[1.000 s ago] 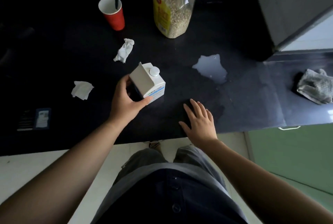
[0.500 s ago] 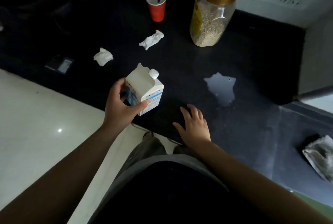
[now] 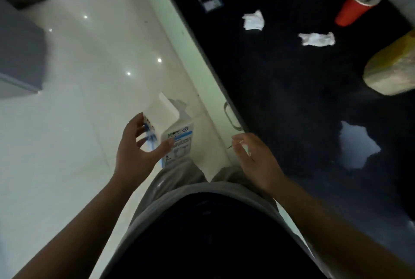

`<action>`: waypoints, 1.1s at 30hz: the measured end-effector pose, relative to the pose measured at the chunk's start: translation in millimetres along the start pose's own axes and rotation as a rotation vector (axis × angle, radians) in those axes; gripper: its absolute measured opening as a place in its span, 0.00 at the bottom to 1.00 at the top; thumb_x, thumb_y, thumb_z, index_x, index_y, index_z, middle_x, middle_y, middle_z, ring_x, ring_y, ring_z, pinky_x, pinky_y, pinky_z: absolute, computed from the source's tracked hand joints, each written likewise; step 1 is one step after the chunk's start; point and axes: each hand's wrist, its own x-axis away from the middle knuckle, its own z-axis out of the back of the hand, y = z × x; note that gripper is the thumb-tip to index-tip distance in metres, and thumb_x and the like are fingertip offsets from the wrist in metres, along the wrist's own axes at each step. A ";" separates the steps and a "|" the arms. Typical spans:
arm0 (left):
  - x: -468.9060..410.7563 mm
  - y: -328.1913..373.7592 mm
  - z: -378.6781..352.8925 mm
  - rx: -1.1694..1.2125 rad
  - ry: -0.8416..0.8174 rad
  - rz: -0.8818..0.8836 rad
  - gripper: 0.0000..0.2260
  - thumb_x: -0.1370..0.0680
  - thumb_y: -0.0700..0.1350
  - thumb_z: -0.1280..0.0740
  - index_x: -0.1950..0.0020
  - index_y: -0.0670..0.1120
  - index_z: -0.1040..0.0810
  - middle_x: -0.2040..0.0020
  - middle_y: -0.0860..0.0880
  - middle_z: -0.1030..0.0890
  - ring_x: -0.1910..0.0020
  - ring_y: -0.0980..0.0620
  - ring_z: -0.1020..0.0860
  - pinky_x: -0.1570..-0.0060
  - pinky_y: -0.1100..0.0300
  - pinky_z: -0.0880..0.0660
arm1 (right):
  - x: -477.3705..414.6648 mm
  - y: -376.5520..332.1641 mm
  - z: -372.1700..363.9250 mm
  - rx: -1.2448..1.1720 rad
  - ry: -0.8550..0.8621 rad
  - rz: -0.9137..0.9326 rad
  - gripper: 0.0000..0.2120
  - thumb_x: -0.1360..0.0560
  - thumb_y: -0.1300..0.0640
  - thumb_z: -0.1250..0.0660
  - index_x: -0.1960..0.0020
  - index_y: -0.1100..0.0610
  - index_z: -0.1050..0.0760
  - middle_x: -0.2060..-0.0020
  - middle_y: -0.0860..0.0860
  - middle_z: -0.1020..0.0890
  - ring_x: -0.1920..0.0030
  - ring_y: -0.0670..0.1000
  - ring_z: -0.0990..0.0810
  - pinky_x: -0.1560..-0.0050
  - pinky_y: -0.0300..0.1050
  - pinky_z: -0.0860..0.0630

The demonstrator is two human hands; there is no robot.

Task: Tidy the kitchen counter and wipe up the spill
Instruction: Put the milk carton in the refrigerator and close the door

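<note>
Head view: the left hand (image 3: 137, 146) grasps the milk carton (image 3: 173, 135) upright over the white floor (image 3: 78, 121), away from the counter (image 3: 280, 99). The right hand (image 3: 256, 157), empty with fingers loosely curled, hangs at the counter edge, nearer the milk spill (image 3: 357, 146). Two crumpled tissues (image 3: 253, 20) lie farther along the counter.

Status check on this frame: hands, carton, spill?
Left hand grips white-and-blue milk carton, off the counter. Right hand empty, open. White milk spill unwiped; two crumpled white tissues remain.
</note>
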 end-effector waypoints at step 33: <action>-6.2 -285.0 455.2 0.341 1.051 0.643 0.34 0.37 0.49 0.23 0.34 0.49 0.31 0.39 0.50 0.25 0.41 0.52 0.26 0.40 0.50 0.27 | -227.9 -489.8 -496.5 0.493 -0.862 0.769 0.15 0.22 0.48 0.41 0.40 0.54 0.28 0.44 0.47 0.24 0.45 0.42 0.29 0.48 0.29 0.35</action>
